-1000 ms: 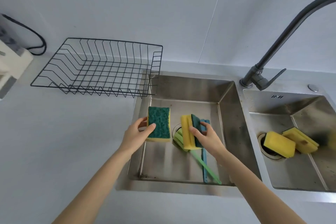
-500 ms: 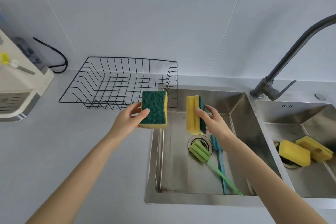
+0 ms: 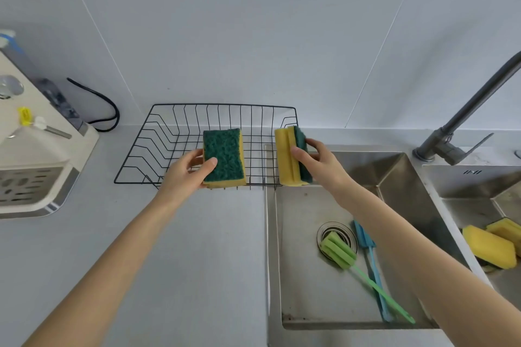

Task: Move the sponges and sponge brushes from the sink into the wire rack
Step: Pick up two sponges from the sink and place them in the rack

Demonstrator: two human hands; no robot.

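My left hand (image 3: pixel 188 169) grips a yellow sponge with its green scouring face up (image 3: pixel 224 155), held over the front of the black wire rack (image 3: pixel 158 135). My right hand (image 3: pixel 317 162) grips a second yellow and green sponge (image 3: pixel 291 158) on its edge, at the rack's right front corner above the sink's left rim. In the left sink basin (image 3: pixel 298 284) lie a green sponge brush (image 3: pixel 339 251) by the drain and a blue sponge brush (image 3: pixel 366 245) beside it. Two yellow sponges (image 3: pixel 489 245) sit in the right basin.
A dark grey faucet (image 3: pixel 456 132) rises between the basins at the right. A cream appliance (image 3: pixel 33 166) with a black cable (image 3: pixel 107 104) stands at the left on the grey counter (image 3: pixel 197 262). The wall is close behind the rack.
Both hands have carried their sponges up and leftward out of the sink to the front of the wire rack. The view has shifted left.
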